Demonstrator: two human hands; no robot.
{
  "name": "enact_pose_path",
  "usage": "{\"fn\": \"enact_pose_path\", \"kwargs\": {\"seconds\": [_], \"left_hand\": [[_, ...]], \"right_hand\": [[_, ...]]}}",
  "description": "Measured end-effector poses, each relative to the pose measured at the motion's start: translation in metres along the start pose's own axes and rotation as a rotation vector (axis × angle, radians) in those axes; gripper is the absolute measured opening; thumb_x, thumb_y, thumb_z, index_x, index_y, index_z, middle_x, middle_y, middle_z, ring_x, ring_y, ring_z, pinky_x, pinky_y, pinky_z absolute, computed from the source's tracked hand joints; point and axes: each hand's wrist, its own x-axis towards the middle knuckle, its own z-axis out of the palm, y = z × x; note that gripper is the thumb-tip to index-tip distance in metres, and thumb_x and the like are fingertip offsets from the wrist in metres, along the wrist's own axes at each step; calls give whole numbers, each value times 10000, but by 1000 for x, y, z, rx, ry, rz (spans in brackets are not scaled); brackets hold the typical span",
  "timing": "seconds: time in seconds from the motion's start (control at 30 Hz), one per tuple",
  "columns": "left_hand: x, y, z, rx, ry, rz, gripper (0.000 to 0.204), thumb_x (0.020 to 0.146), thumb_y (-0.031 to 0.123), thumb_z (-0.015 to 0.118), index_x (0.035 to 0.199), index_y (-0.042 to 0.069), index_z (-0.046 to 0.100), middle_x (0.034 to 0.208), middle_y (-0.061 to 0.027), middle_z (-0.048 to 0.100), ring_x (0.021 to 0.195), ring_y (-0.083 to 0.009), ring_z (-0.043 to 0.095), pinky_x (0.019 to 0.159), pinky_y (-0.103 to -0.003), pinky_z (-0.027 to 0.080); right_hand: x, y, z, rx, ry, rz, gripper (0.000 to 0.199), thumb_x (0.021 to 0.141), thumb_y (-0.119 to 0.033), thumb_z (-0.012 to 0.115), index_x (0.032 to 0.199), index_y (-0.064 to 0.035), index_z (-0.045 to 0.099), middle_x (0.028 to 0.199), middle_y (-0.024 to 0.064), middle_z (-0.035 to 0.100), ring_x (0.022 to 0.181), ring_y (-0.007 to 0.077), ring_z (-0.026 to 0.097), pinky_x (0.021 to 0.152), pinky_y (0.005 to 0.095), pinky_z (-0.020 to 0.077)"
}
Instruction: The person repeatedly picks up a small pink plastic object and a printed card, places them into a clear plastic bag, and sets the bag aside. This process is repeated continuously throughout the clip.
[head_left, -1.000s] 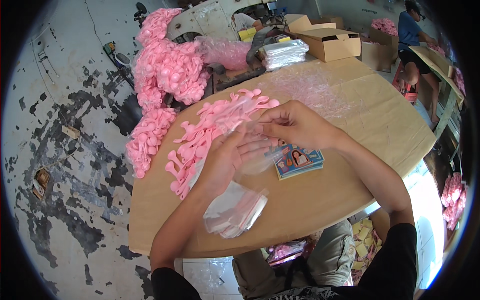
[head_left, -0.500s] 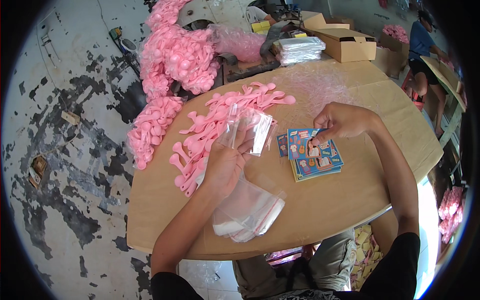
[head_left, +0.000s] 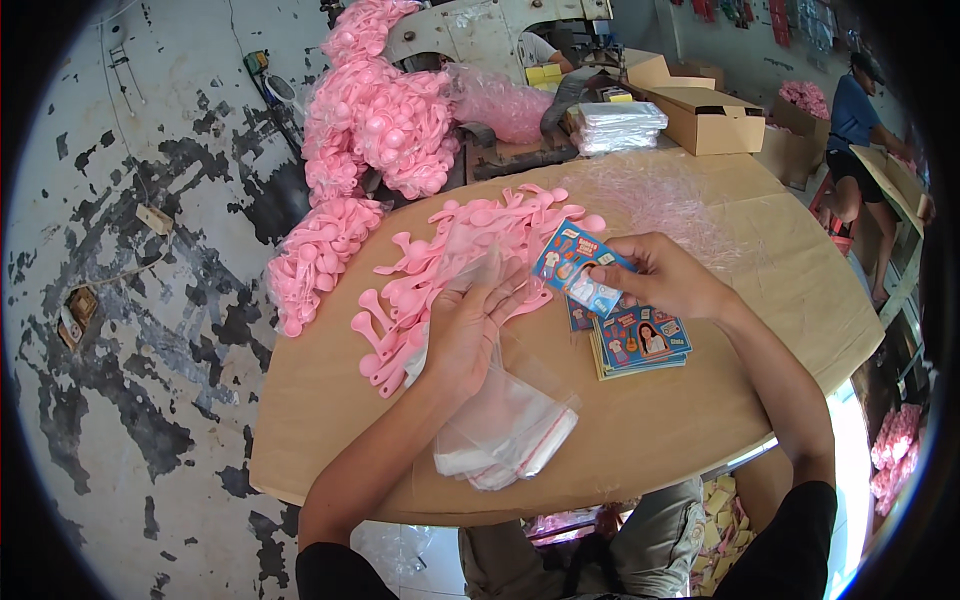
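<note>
Between the fingers and thumb of my left hand (head_left: pixel 466 335) is a clear plastic bag (head_left: pixel 484 268), seen nearly edge-on. My right hand (head_left: pixel 668 280) pinches a blue printed card (head_left: pixel 578 262) by its right side and holds it tilted, close to the left fingertips. Under that card lies a stack of similar cards (head_left: pixel 645 347), flat on the brown-covered table (head_left: pixel 660 430). A loose pile of clear plastic bags (head_left: pixel 510 425) rests beside my left forearm. Beyond the left hand spreads a heap of pink spoon-shaped plastic pieces (head_left: pixel 415 285), partly hidden by that hand.
Bulging bags of pink pieces (head_left: pixel 385 125) stand at the far left edge. Thin clear strands (head_left: pixel 650 195) lie at the back, near stacked clear packs (head_left: pixel 618 128) and an open cardboard box (head_left: pixel 710 120). Another person (head_left: pixel 852 120) sits at the far right.
My right hand has lifted a card off the stack and carried it left toward the left hand. The bag in my left hand has turned from facing me to nearly edge-on.
</note>
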Motion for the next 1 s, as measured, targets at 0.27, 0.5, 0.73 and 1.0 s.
{"fn": "enact_pose_path", "kwargs": {"seconds": [0.27, 0.5, 0.73, 1.0], "left_hand": [[-6, -4, 7, 116, -53, 94, 366, 981, 223, 561, 1260, -10, 529, 1189, -99, 608, 1098, -196, 598, 981, -356, 498], [-16, 6, 16, 375, -158, -48, 354, 976, 225, 576, 1246, -2, 559, 1176, -62, 620, 1047, -153, 613, 952, -327, 492], [-29, 13, 32, 455, -243, 39, 322, 937, 240, 647, 1164, 17, 595, 1059, -34, 650, 962, -90, 602, 829, -265, 497], [-24, 15, 26, 134, -258, -12, 436, 1001, 221, 503, 1388, 67, 375, 1401, -100, 472, 1236, -163, 505, 1008, -354, 451]], "right_hand": [[-5, -10, 24, 48, 66, -93, 234, 962, -213, 603, 1064, -7, 649, 751, -9, 624, 651, 39, 532, 608, 245, 487], [-9, -12, 27, -24, -16, -61, 207, 954, -154, 598, 1024, 28, 665, 779, 12, 651, 724, 45, 597, 655, 240, 513], [-5, 3, 39, 279, 53, -182, 230, 933, -126, 626, 1109, 17, 666, 822, -6, 663, 725, 25, 581, 662, 213, 517], [-17, -27, 44, 287, 107, 12, 224, 935, -195, 646, 1101, -51, 687, 765, -9, 644, 622, 30, 546, 498, 209, 441]]}}
